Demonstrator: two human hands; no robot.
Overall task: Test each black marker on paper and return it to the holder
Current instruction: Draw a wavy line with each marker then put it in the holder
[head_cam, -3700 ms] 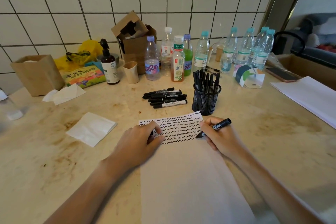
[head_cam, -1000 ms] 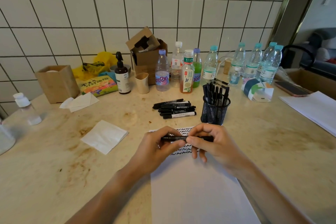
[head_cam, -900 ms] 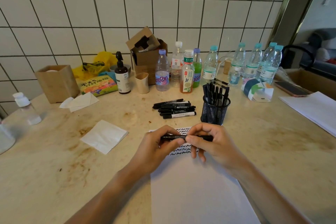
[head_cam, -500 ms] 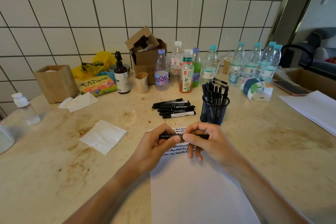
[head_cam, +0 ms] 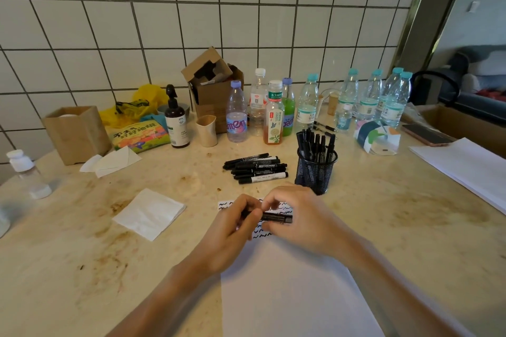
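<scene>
While both hands' grip holds a marker [head_cam: 276,217], the stained table [head_cam: 82,241] meets a tiled wall [head_cam: 137,35].

My table [head_cam: 383,227] is a pale, stained stone top. On it lie a sheet of paper [head_cam: 287,295] marked with black squiggles, a white napkin [head_cam: 149,213], a row of loose black markers [head_cam: 256,168] and a black mesh holder [head_cam: 316,169] full of markers. Bottles [head_cam: 306,107] and a cardboard box [head_cam: 215,90] stand along the wall.

soft daylight from right, wide-angle edge distortion
</scene>
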